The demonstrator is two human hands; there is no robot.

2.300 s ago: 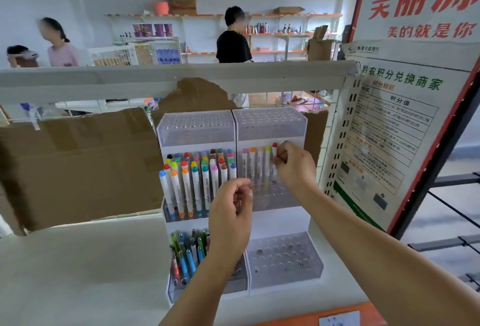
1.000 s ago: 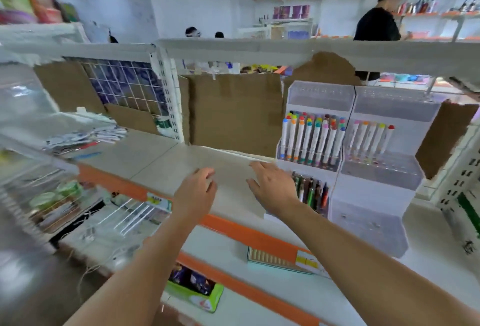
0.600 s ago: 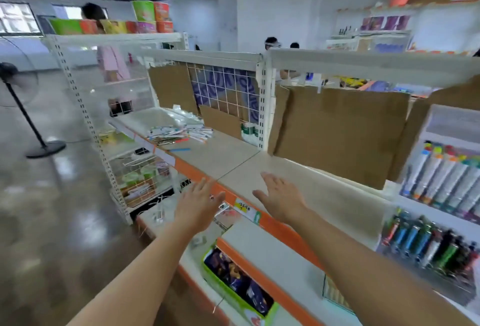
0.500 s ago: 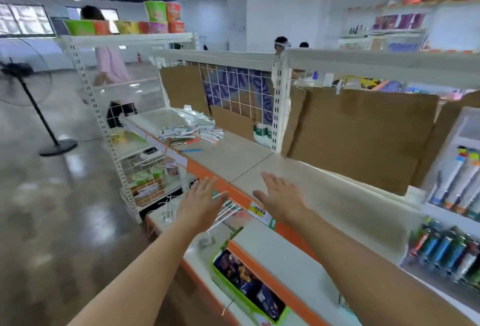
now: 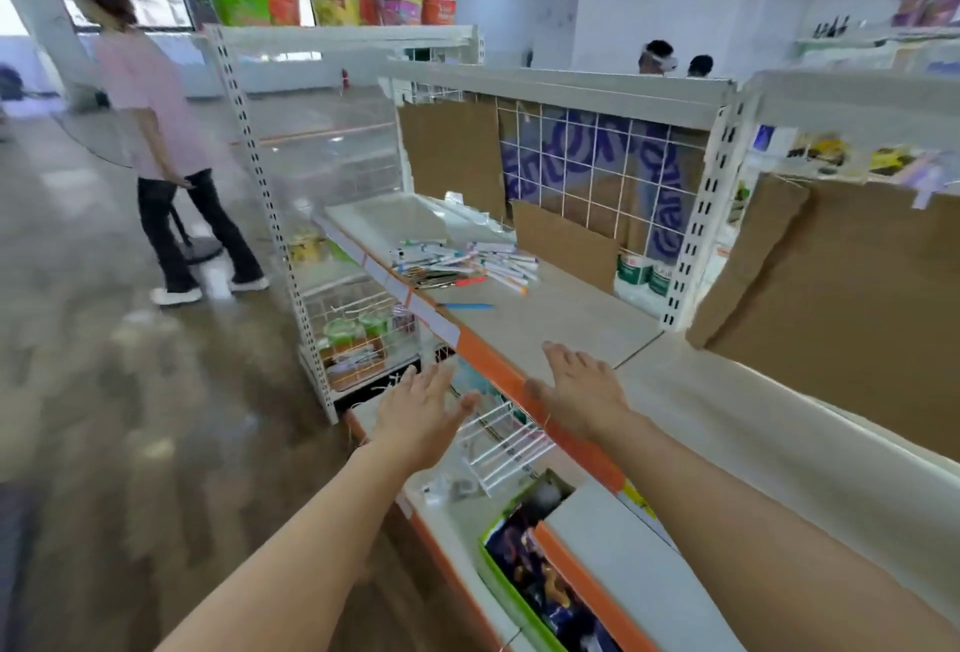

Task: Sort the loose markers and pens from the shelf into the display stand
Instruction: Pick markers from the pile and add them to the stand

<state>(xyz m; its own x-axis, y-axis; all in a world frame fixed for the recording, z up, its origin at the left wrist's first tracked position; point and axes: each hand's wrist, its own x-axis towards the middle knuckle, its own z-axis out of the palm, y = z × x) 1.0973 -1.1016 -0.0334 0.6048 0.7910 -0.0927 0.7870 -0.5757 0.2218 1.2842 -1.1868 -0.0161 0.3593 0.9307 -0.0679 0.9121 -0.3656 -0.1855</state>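
A pile of loose markers and pens [image 5: 470, 264] lies on the white shelf [image 5: 550, 324] ahead, at its far left part. One blue pen [image 5: 467, 306] lies apart, nearer the orange front edge. My left hand [image 5: 418, 415] is stretched out in front of the shelf edge, fingers straight, holding nothing. My right hand [image 5: 582, 391] hovers over the shelf's near edge, palm down, fingers straight and empty. Both hands are well short of the pile. The display stand is out of view.
Brown cardboard panels [image 5: 831, 287] and a wire grid [image 5: 602, 168] back the shelf. A white upright post [image 5: 696, 230] divides two bays. Below are wire baskets [image 5: 363, 334] and a green box [image 5: 535, 578]. A person in pink [image 5: 161, 131] stands in the aisle at left.
The view has swung left, away from the display stand, along the shelf. The marker pile is now closer and more central. Both hands stay open and have moved leftward with me.
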